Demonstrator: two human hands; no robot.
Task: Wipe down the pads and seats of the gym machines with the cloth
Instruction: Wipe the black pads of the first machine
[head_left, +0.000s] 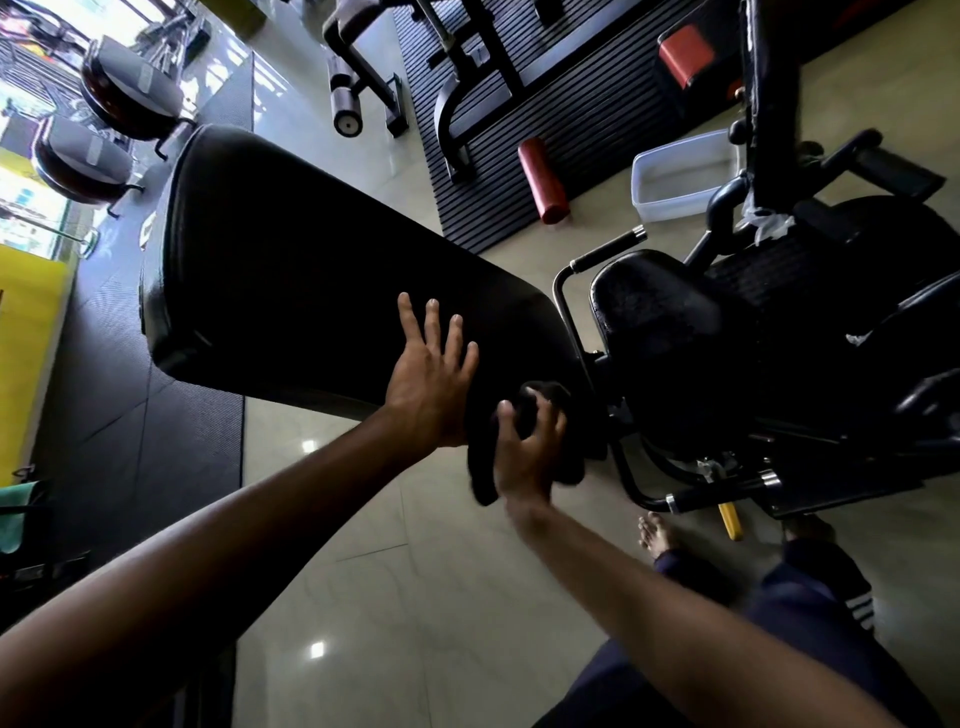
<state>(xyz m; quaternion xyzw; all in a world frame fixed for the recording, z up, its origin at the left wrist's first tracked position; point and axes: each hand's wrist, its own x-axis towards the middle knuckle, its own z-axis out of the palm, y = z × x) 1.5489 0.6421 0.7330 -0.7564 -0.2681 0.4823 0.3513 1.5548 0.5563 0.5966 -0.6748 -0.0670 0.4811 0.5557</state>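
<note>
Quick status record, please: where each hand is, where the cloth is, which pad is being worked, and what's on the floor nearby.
left hand: flat, fingers spread, pressing on the long back pad
right hand: grips the cloth at that pad's lower end
cloth: dark, bunched against the pad's near edge
seat pad: right of the back pad, neither hand on it
floor nearby: white tub and red roller, beyond the machine

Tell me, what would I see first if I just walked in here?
The long black pad fills the middle, tilted across the view, with the left hand flat on its near end. Just right of it, the right hand holds a dark cloth at the pad's end. Behind, a red roller lies on the ribbed mat.
</note>
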